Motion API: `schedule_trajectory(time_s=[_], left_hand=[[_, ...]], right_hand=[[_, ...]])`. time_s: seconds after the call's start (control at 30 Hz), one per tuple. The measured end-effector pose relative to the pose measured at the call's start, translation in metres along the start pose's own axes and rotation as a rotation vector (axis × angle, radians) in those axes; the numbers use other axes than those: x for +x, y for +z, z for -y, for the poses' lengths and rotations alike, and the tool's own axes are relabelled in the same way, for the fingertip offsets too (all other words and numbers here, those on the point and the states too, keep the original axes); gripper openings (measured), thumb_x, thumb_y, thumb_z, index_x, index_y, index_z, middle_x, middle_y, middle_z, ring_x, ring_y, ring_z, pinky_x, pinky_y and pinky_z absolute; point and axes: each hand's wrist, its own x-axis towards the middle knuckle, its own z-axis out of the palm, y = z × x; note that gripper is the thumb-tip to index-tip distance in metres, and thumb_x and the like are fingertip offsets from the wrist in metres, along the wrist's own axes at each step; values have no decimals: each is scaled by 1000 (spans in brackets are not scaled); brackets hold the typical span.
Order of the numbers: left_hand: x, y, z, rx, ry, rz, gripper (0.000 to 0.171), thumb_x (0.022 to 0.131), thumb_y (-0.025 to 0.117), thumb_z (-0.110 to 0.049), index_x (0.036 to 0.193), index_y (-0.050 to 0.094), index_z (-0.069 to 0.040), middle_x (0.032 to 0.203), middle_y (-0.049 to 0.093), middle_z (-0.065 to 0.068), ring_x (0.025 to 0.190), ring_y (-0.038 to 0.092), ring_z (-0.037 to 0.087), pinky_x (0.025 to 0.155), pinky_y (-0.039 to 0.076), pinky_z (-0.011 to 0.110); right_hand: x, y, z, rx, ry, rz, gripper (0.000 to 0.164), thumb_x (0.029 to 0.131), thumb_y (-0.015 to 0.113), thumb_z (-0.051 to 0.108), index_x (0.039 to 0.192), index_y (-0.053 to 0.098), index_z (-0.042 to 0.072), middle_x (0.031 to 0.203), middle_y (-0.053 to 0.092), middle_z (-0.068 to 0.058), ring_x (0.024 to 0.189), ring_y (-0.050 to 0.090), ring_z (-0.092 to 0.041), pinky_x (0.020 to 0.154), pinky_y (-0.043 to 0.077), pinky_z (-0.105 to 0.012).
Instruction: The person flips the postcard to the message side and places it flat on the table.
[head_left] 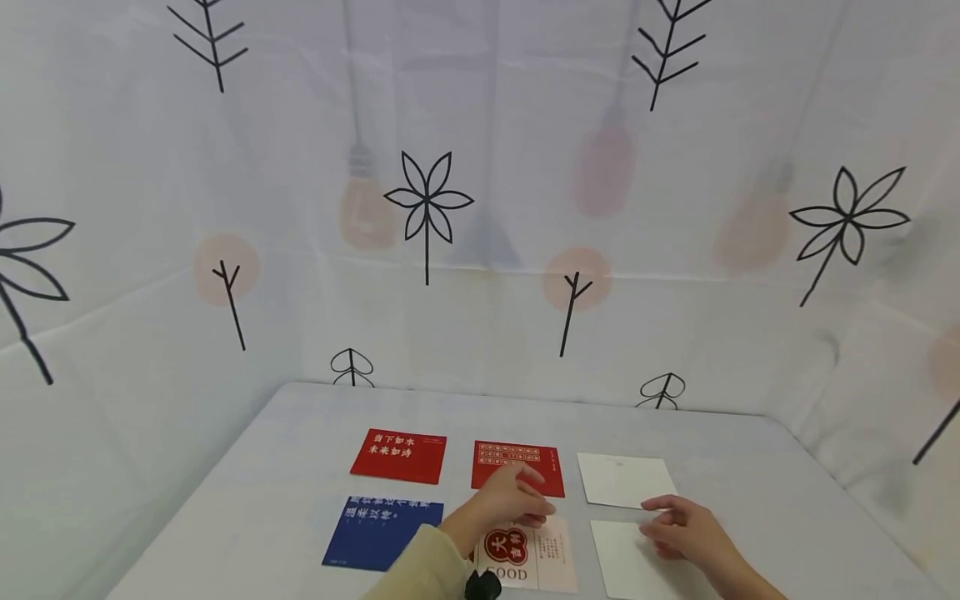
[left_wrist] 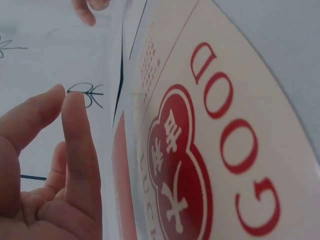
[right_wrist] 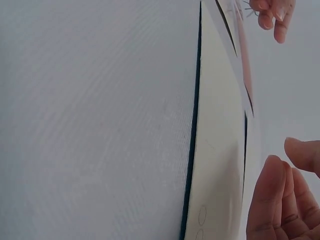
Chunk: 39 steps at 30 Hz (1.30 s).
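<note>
Six flat cards lie in two rows on the white table. My left hand (head_left: 510, 500) hovers over the cream card (head_left: 551, 554) with a red emblem and "GOOD", near the red card (head_left: 555, 479) with a printed grid. In the left wrist view its thumb and a fingertip come close together, with nothing visible between them. My right hand (head_left: 690, 537) is over the near blank white card (head_left: 618, 554), its bent fingers and thumb apart in the right wrist view and holding nothing. The far blank white card (head_left: 626, 482) lies just beyond.
On the left are a red card (head_left: 405, 467) with white characters and, nearer, a blue card (head_left: 378, 533) with white writing. A white cloth backdrop (head_left: 487, 333) with plant drawings surrounds the table (head_left: 247, 492) at the back and sides.
</note>
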Motion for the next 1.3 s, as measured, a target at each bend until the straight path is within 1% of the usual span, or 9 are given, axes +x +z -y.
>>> schedule_trajectory(time_s=[0.13, 0.27, 0.43, 0.57, 0.77, 0.9, 1.03, 1.13, 1.3], left_hand=[[-1, -7, 3, 2, 9, -4, 36, 77, 76, -7, 106, 55, -4, 80, 61, 6, 64, 65, 17, 60, 55, 29], [-3, -14, 6, 14, 20, 0, 36, 77, 75, -7, 107, 55, -3, 80, 61, 6, 64, 65, 17, 60, 55, 30], [-3, -22, 8, 34, 52, -24, 35, 77, 75, -6, 106, 55, -2, 78, 62, 5, 64, 64, 18, 60, 55, 31], [-2, -29, 11, 37, 62, -38, 36, 78, 75, -7, 107, 55, -2, 77, 63, 5, 64, 65, 18, 60, 56, 32], [0, -37, 12, 28, 50, -67, 37, 78, 75, -8, 108, 55, -2, 79, 63, 5, 66, 65, 19, 61, 56, 32], [0, -43, 13, 38, 43, -98, 37, 78, 75, -8, 109, 56, -2, 80, 62, 6, 66, 64, 19, 62, 56, 32], [0, -50, 15, 57, 38, -112, 37, 78, 75, -11, 110, 57, -3, 80, 62, 5, 67, 64, 18, 63, 56, 32], [1, -55, 17, 63, 31, -122, 38, 79, 75, -12, 111, 57, -3, 80, 62, 5, 68, 64, 18, 64, 56, 32], [0, -63, 21, 76, 19, -147, 40, 78, 75, -13, 112, 56, -2, 81, 61, 6, 69, 64, 18, 65, 56, 33]], right_hand=[[0, 4, 2, 27, -47, 39, 43, 77, 72, 4, 113, 54, -11, 75, 57, -5, 67, 57, -17, 61, 53, -28], [3, 10, 5, 39, -34, 33, 42, 76, 73, 4, 111, 55, -11, 75, 57, -5, 66, 57, -18, 60, 53, -29], [6, 17, 10, 46, -28, 14, 39, 76, 72, 2, 110, 56, -10, 75, 58, -6, 64, 58, -19, 60, 54, -32], [7, 22, 17, 47, -34, 1, 38, 75, 73, 2, 109, 57, -9, 74, 58, -6, 63, 58, -20, 59, 54, -32], [9, 31, 25, 57, -34, -11, 37, 75, 72, 0, 108, 58, -8, 75, 57, -8, 62, 58, -20, 59, 55, -33], [11, 37, 28, 72, -41, -11, 38, 74, 73, 0, 108, 58, -8, 75, 56, -8, 62, 57, -20, 60, 55, -33], [14, 43, 31, 75, -58, -5, 38, 74, 73, 0, 108, 58, -8, 75, 56, -9, 61, 57, -20, 60, 55, -33], [16, 47, 34, 72, -49, -13, 37, 75, 73, 1, 108, 59, -7, 75, 56, -9, 61, 57, -20, 60, 55, -33], [20, 55, 40, 60, -41, -2, 36, 77, 72, 3, 109, 58, -6, 76, 56, -8, 61, 55, -19, 61, 56, -33]])
